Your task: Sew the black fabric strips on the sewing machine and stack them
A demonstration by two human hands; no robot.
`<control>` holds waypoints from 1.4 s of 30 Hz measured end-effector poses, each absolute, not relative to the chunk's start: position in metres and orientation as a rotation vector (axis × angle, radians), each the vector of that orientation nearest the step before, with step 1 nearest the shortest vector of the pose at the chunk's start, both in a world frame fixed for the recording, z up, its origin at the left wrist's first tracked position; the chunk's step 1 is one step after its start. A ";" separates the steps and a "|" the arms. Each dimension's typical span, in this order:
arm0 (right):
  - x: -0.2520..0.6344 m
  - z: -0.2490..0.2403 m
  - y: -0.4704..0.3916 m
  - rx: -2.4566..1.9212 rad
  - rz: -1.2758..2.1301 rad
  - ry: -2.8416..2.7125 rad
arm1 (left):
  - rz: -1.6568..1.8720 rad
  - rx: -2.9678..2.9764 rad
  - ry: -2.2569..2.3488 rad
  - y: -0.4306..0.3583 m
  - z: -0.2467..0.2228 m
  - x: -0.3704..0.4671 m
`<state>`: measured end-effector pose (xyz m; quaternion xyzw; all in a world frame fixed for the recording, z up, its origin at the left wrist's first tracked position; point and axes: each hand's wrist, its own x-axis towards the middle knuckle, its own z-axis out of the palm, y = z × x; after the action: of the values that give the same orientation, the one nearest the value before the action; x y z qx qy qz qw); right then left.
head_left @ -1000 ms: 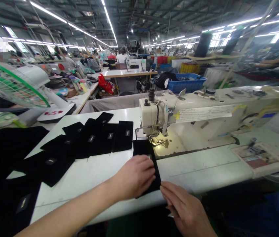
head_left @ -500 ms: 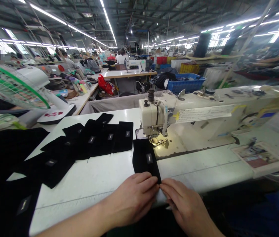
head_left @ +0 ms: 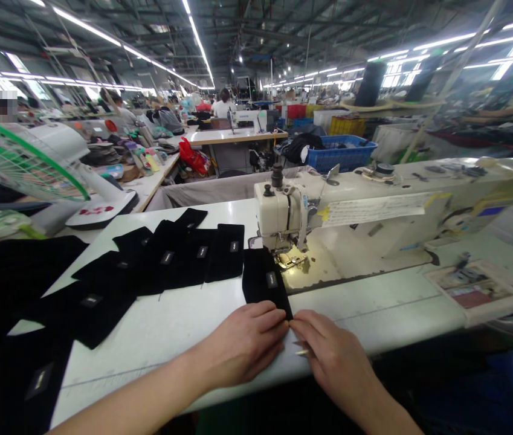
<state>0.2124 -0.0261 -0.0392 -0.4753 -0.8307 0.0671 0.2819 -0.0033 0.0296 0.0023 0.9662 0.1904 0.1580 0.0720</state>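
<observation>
A black fabric piece (head_left: 260,281) with a small dark label lies on the white table, its far end under the presser foot of the sewing machine (head_left: 278,223). My left hand (head_left: 242,341) is closed on the piece's near edge, fingers bent and pressed together. Fingertips of my right hand (head_left: 335,350) pinch the same near corner, touching the left fingertips. Below the right fingers a small pointed tip (head_left: 301,351) sticks out of the palm; its kind is hidden. Several more labelled black pieces (head_left: 188,257) overlap to the left.
A fan (head_left: 25,157) with a green rim stands at the left. Dark fabric (head_left: 6,272) covers the table's left side. A tray of small parts (head_left: 474,287) is set into the table at right. Beyond the machine is a blue basket (head_left: 342,154).
Both hands have moved forward with the black fabric piece, sliding it further under the presser foot. The pointed tip under my right hand shows more clearly now.
</observation>
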 end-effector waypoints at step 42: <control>0.218 -0.043 -0.029 -1.320 0.074 -2.195 | 0.498 2.955 0.662 0.097 0.001 -0.009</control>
<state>0.2183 -0.0295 -0.0435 -0.4936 -0.8211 0.0275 0.2854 -0.0093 0.0967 0.0008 0.9622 0.2155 0.1623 0.0363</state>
